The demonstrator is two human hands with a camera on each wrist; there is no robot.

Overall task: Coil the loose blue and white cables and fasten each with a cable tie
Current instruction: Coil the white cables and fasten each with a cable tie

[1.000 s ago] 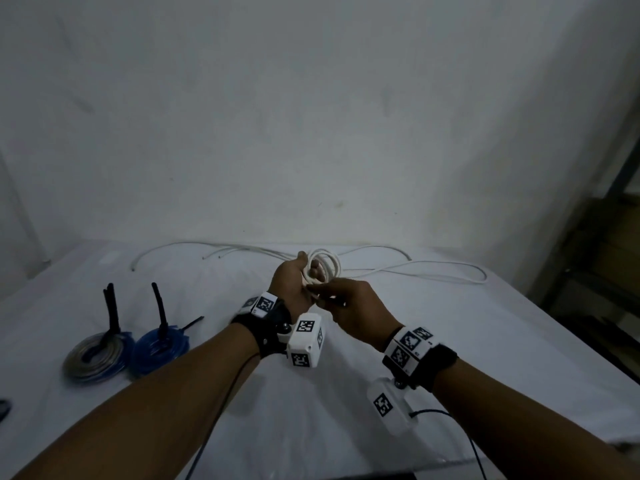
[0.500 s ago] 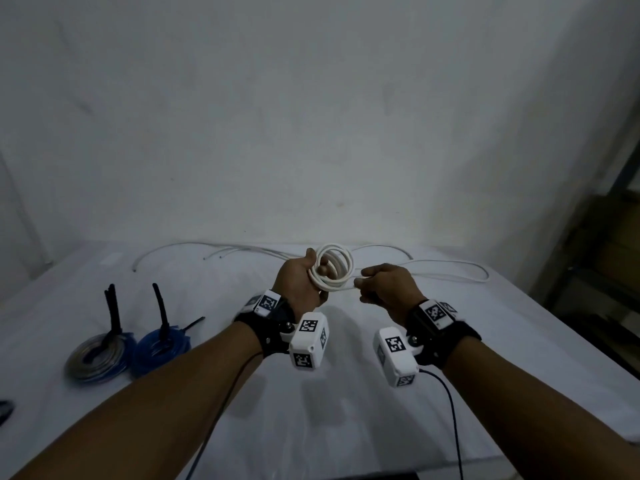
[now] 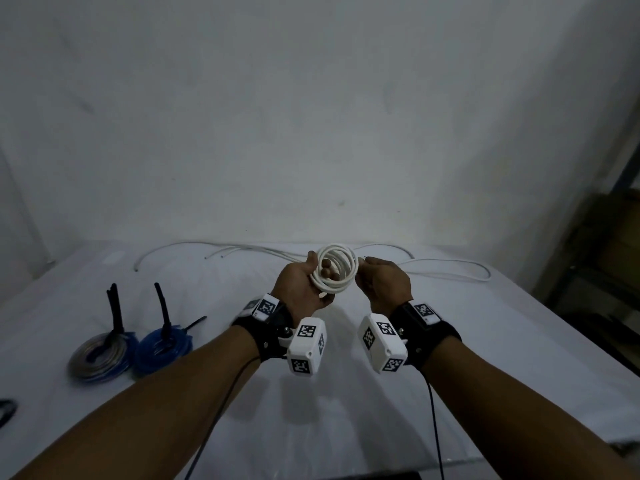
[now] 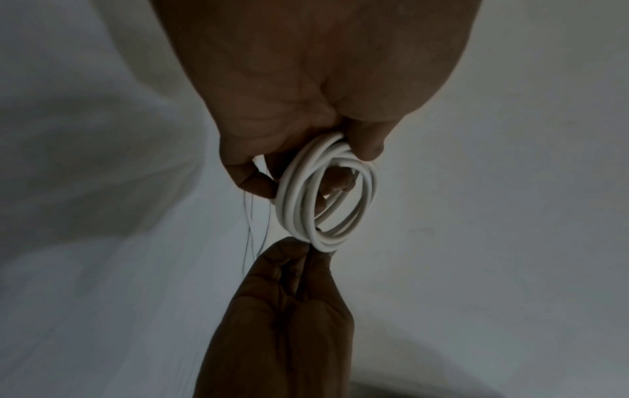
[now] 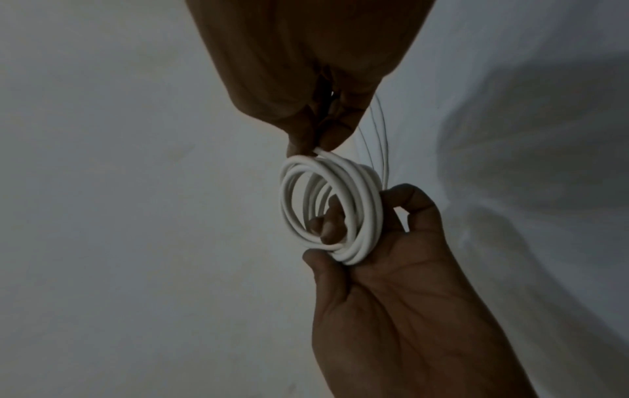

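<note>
Left hand [image 3: 300, 285] grips round white cable coil [image 3: 334, 274], held in the air above the white-covered table's [image 3: 346, 393] far edge. Right hand [image 3: 384, 285] pinches the coil's rim. Two tied blue cable coils [image 3: 162, 346] near left edge.

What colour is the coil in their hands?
White; the coil shows best in the right wrist view.

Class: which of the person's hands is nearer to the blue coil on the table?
Left. The left hand is above the table, right of the blue coil; the right hand is farther right, beyond the white coil.
</note>
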